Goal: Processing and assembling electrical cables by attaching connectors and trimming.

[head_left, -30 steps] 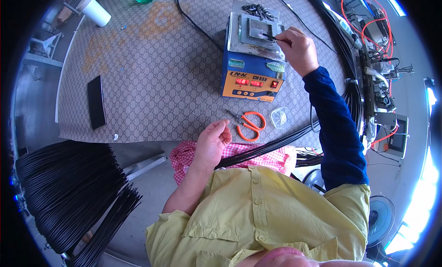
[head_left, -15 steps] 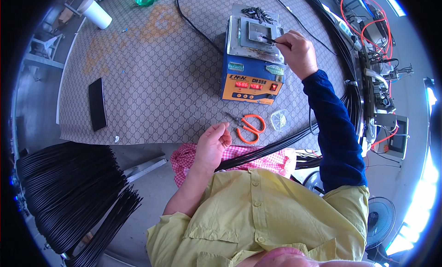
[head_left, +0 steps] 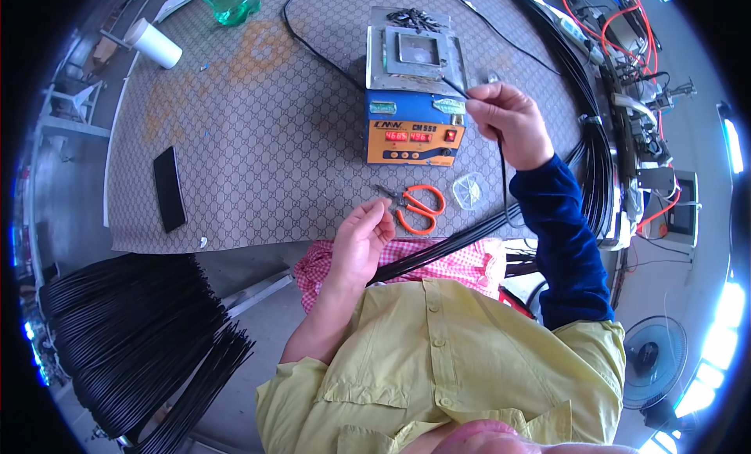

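Observation:
My right hand [head_left: 512,124] pinches a black cable [head_left: 456,87] close to its end. The cable's tip points up and left over the front right edge of the metal top of a blue and orange solder pot [head_left: 411,145]. Its other part hangs down below the hand. My left hand [head_left: 364,239] is closed at the table's near edge, thumb and fingertips pressed together; whatever they hold, if anything, cannot be made out. Just right of those fingertips lie orange-handled snips [head_left: 420,210], with a small clear plastic dish [head_left: 468,192] beside them.
Long black cables [head_left: 598,172] run along the table's right side, and another thick bundle [head_left: 133,321] hangs at the left. A black phone [head_left: 168,189], white cup [head_left: 153,44] and green bottle [head_left: 229,1] stand or lie on the patterned tabletop [head_left: 258,156]. Black scraps [head_left: 413,19] top the pot.
My right hand has drawn the cable end back from the pot's square opening, toward me and slightly right. The left hand keeps its closed pose. The whole view has shifted a little.

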Demonstrator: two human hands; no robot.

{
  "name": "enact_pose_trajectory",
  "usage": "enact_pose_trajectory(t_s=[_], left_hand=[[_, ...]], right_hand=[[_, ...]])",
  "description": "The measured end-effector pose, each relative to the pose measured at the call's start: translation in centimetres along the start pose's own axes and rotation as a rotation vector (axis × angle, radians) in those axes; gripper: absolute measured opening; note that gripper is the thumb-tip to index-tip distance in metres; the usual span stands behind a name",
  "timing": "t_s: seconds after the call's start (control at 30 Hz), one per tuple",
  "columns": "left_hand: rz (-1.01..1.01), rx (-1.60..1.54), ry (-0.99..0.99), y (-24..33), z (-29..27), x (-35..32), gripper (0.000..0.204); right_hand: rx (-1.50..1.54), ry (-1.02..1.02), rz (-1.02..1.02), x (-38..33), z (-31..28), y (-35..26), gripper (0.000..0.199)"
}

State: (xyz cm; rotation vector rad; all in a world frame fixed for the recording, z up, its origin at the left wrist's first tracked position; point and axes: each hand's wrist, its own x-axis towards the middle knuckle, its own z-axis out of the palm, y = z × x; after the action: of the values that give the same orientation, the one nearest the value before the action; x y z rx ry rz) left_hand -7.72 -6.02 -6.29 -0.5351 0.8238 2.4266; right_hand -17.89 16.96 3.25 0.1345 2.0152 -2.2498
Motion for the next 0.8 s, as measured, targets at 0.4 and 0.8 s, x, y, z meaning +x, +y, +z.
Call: enact_pose_trajectory(t_s=[0.4, 0.8], left_hand=[[0.056, 0.152, -0.175, 0.0, 6.0, -1.3, 0.018], [0.089, 0.168, -0.286, -0.5, 9.8, -2.8, 0.026]], right_hand=[[0.404, -0.113, -0.007, -7.8, -0.9, 3.8, 0.01], [0.32, -0.04, -0.078, -11.6, -0.3, 4.4, 0.012]])
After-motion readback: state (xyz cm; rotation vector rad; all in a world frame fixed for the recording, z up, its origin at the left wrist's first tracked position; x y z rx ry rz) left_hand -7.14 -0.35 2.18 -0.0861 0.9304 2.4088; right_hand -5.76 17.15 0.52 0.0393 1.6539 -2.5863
